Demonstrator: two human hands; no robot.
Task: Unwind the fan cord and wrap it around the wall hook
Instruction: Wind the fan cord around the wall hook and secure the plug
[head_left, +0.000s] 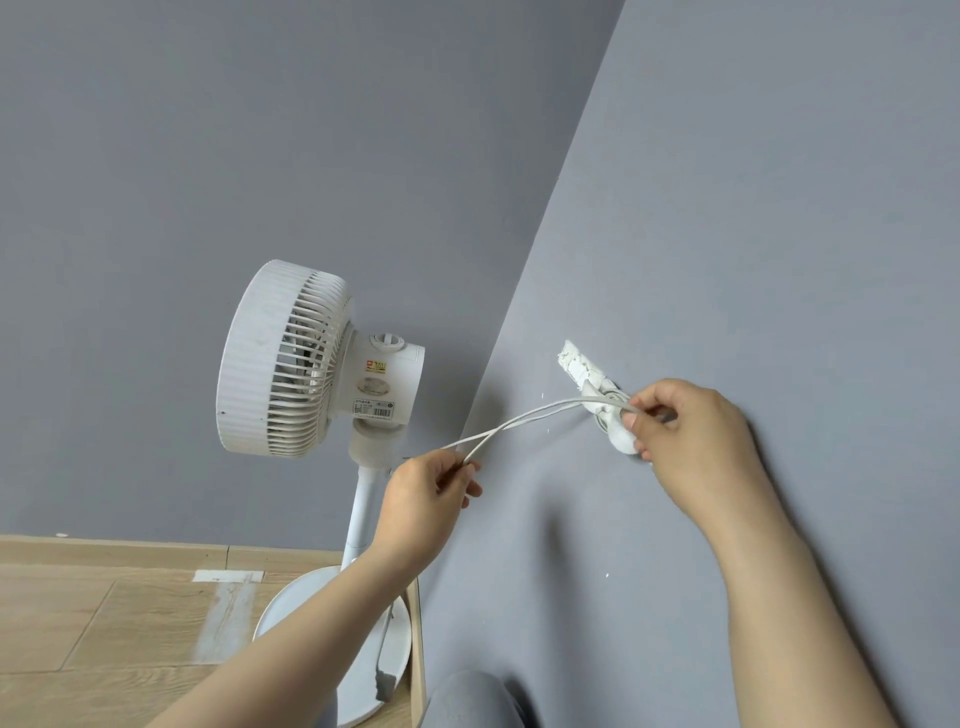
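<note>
White fan cord (524, 418) is stretched as two strands btwn both hands, w/ coils looped on the wall hook (597, 387) on the grey wall (779, 208). Cord pinched by left hand (428, 491), fingers curled. Cord at hook gripped by right hand (691, 431), fingers bent. Fan (291, 358) stood on round base (400, 649), left of hook.
</note>
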